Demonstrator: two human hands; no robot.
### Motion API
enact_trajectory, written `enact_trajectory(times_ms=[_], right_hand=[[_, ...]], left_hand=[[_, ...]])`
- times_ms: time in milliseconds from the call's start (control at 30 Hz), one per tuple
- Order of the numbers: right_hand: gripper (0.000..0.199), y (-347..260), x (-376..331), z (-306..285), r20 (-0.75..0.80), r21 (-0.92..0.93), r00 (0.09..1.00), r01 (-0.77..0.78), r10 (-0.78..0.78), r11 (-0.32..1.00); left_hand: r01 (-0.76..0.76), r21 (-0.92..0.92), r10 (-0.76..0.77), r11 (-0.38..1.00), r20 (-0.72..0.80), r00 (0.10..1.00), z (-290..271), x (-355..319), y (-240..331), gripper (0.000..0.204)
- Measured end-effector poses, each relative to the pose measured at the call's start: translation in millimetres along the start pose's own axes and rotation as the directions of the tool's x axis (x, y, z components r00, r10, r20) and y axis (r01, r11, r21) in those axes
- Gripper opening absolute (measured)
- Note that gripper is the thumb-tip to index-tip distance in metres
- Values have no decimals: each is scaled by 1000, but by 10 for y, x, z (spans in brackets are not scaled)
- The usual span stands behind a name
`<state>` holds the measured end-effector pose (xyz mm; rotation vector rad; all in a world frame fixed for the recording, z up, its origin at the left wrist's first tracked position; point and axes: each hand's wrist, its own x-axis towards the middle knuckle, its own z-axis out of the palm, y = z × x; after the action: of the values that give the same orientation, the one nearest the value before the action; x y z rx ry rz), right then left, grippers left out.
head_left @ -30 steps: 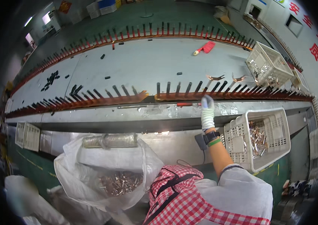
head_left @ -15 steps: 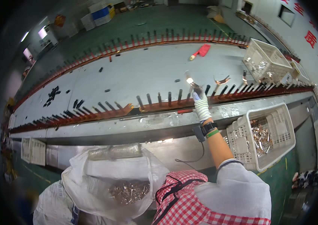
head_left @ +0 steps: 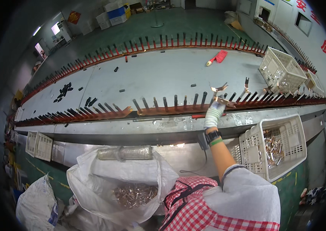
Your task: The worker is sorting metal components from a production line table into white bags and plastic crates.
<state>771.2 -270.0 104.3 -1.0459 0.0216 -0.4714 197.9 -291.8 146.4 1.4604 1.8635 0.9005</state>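
My right hand (head_left: 214, 112), in a white glove with green stripes, reaches over the near row of black-tipped pegs (head_left: 176, 102) on the long table. Its fingers are closed on a bent copper piece (head_left: 225, 101), low among the pegs. Just beyond it, a forked copper piece (head_left: 219, 89) stands up from the row. Another forked copper piece (head_left: 246, 85) stands further right. The fingertips are partly hidden behind the copper. My left hand does not show.
An open white sack (head_left: 93, 173) with small metal pieces lies at the lower left. A white crate (head_left: 303, 142) with copper pieces stands at the right, another crate (head_left: 284, 71) on the table. A red-handled brush (head_left: 220, 57) and black caps (head_left: 63, 91) lie on the tabletop (head_left: 151, 73).
My right hand has moved right and down, from above the pegs to near their row. The copper piece in it now shows clearly, and the view has shifted slightly.
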Motion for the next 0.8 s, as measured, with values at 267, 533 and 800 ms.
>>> enact_trajectory(times_ms=[267,533,800], right_hand=[[28,-242,413,316,351,134,932,50,-95,990],[23,-428,636,-267,-204,-125,958,-232,204,965],[25,-63,797,-111,329,-391,943,175,-41,903]], left_hand=[[94,-72,-81,993,161,984,6,203,-531,62],[113,-68,-102,991,157,982,15,188,-333,63],[74,32,-77,997,122,989,19,164,-326,62]])
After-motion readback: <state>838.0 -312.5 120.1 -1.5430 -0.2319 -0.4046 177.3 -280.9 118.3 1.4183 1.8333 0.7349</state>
